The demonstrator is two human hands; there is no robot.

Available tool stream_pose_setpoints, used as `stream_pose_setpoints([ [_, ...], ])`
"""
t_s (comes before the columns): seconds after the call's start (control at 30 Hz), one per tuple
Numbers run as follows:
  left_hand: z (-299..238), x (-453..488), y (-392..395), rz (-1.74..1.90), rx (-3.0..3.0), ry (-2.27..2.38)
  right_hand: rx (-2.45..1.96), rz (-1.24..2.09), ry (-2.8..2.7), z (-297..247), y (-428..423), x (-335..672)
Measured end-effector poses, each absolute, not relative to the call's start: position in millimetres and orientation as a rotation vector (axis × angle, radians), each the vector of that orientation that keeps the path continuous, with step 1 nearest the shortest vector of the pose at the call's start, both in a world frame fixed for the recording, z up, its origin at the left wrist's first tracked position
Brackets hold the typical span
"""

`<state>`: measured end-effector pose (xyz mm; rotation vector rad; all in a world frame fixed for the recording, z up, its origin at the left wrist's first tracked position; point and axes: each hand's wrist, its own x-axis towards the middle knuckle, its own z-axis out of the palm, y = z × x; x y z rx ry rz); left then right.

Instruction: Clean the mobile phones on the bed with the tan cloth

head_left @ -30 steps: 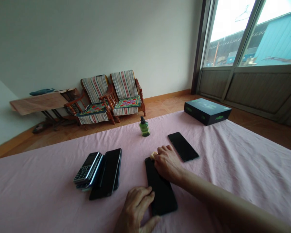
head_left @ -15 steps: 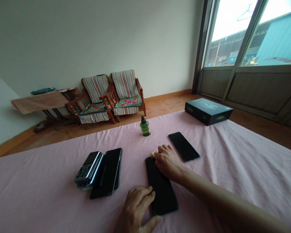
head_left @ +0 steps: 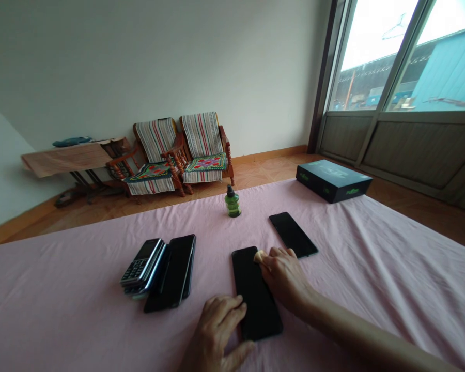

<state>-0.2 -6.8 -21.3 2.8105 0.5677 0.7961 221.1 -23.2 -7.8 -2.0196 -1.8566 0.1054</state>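
Note:
A black smartphone (head_left: 254,294) lies flat, screen up, before me on the pink cloth. My left hand (head_left: 220,330) steadies it, fingers on its left edge and thumb at the near end. Pinched in my right hand (head_left: 284,274) is a small pale-yellow cloth (head_left: 260,257), pressed to the phone's upper right edge; most of it is hidden by the fingers. Just beyond that hand lies another dark smartphone (head_left: 293,234). Left of my hands, a keypad phone (head_left: 141,263) rests on a stack of phones, beside further black smartphones (head_left: 172,276) that overlap.
A green bottle with a black pump top (head_left: 232,201) stands past the phones. The black box (head_left: 333,180) sits at the far right of the pink-covered surface (head_left: 81,289). Two wooden chairs (head_left: 203,150) and a small covered table (head_left: 70,159) stand by the wall.
My right hand has slid right with the cloth, from the phone's far left corner area to its upper right edge. My left hand stays at the phone's left edge.

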Motion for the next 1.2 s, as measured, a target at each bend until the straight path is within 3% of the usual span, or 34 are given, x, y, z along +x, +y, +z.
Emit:
stream_pose_setpoints([
  [0.7,-25.9,-1.2,-5.7,0.818,2.804,0.607,-1.671,0.067,-1.917,-17.1,-109.1,215.1],
  [0.93,-25.1,-1.9,-10.6,0.829,2.758,0.670,-1.816,0.016,-1.903,15.6,-38.0,227.6],
  [1.2,-24.7,-1.4,-6.7,0.825,2.775,0.574,-1.915,-0.033,-2.011,1.6,27.7,221.8],
])
